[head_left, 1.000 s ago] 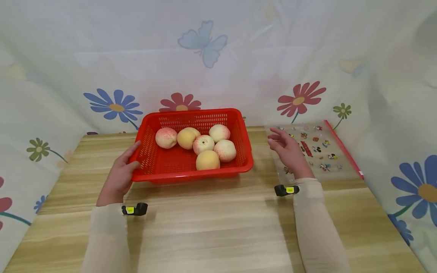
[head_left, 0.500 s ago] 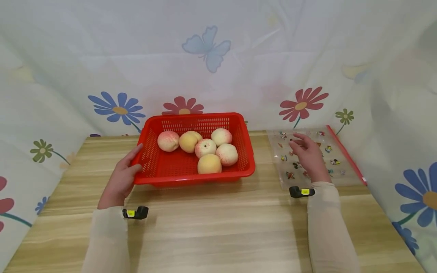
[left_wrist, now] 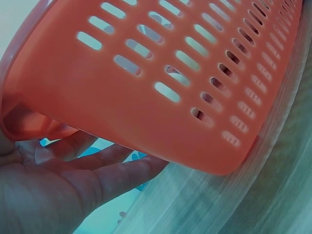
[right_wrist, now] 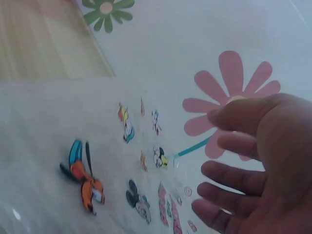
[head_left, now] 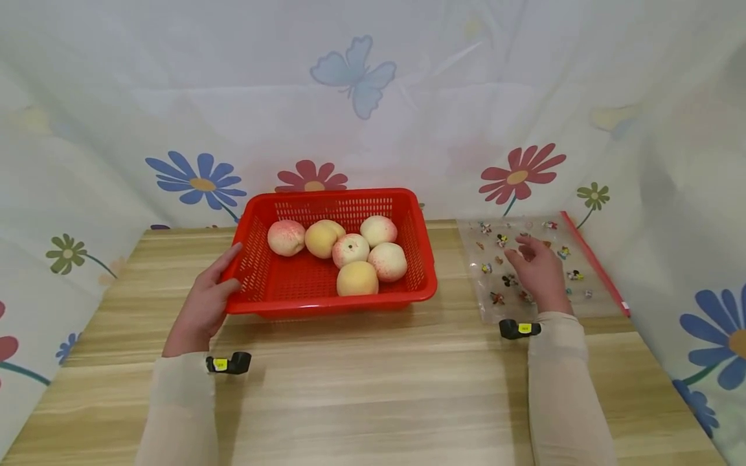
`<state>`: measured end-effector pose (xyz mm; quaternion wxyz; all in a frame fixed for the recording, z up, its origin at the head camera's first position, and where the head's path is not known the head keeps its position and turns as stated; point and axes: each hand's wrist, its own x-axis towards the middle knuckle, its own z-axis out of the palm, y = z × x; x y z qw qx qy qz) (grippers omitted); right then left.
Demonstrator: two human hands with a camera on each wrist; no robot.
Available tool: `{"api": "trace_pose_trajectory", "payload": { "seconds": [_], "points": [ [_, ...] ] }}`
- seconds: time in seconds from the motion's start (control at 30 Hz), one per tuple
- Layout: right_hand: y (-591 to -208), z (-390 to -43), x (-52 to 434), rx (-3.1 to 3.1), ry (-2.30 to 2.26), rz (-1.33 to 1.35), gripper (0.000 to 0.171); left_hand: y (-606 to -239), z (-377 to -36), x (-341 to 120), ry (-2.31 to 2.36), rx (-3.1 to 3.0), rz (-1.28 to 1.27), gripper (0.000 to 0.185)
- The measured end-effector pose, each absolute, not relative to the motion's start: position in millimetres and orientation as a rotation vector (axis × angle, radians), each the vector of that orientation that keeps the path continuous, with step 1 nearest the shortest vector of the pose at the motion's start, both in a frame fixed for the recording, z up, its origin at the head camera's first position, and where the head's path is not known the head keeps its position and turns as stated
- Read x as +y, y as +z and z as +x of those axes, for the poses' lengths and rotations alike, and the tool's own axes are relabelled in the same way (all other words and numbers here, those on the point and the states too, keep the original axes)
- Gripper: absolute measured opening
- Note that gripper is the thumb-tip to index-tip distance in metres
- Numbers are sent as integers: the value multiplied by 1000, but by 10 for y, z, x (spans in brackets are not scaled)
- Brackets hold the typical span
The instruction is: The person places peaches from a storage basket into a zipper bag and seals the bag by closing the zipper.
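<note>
The left hand point(head_left: 203, 305) rests against the left wall of the basket point(head_left: 256, 262), fingers straight (six peaches point(head_left: 357, 278) inside). The right hand point(head_left: 541, 274) hovers over the bag point(head_left: 583, 285) at the table's point(head_left: 373, 388) right, fingers loosely spread, holding nothing.

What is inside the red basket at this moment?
The red basket holds six peaches, pale pink and yellow, clustered toward its back and right. The left hand rests against its left wall. Whatever lies on the floor beneath the fruit is covered.
</note>
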<state>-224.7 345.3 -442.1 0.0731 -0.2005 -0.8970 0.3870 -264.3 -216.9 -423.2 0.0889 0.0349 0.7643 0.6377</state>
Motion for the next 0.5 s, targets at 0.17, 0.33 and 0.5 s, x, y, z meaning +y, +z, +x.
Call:
{"api": "trace_pose_trajectory", "payload": {
  "seconds": [0.17,0.33,0.5],
  "points": [
    [-4447,-2250,3507,-2787,1077,-640,59,-4233,-2660,-2172,1887,2273,97,68],
    [-4502,-2268,3527,-2870,1016,-693,59,-4253,-2666,-2194,1886,2259,88,68],
    [-4535,-2293,3552,-2925,933,-692,62,-4248,-2660,-2188,1897,2244,91,68]
  ]
}}
